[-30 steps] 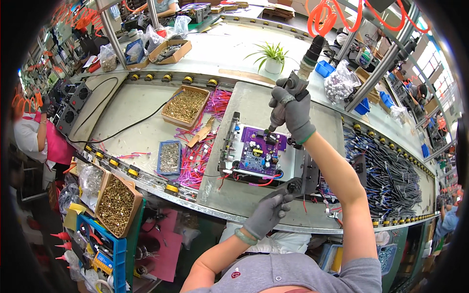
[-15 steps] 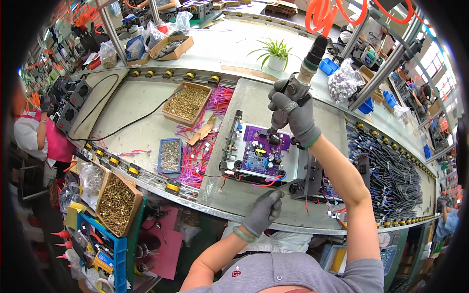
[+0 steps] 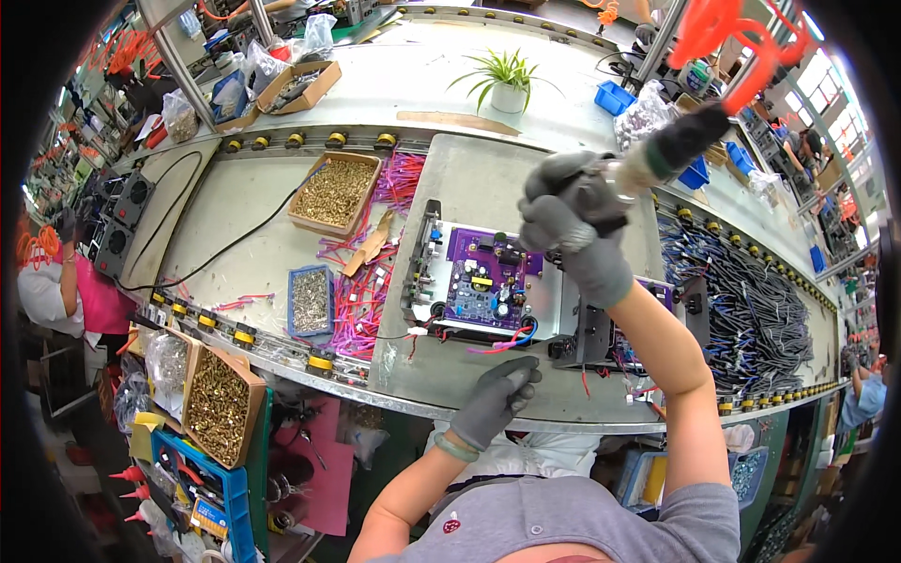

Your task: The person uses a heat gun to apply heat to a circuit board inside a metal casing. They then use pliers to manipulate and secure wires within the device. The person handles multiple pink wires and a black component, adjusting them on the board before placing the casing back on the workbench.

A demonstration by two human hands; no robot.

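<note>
Head view: nearest, tan cardboard box (image 3: 251,424) full of small brass-coloured metal parts (image 3: 216,408); left grey-gloved hand (image 3: 493,402) near bench (image 3: 446,377) edge, fingers half-curled, can't tell if anything's inside. Blue plastic tray (image 3: 312,333) of silvery metal pieces (image 3: 311,298). Purple circuit board (image 3: 486,274) in silvery metal chassis (image 3: 563,314) on bench. Right grey-gloved hand (image 3: 574,223), fingers wrapped round black-ended power driver (image 3: 693,138). Farther, shallow brown box (image 3: 317,227), brassy bits (image 3: 336,190) inside.

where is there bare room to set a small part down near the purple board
Bare: the grey work plate behind the purple circuit board, between the reddish wires and right hand; also the white bench left of the potted plant. Crowded: among those wires, and rightward, under the dark cables.
</note>
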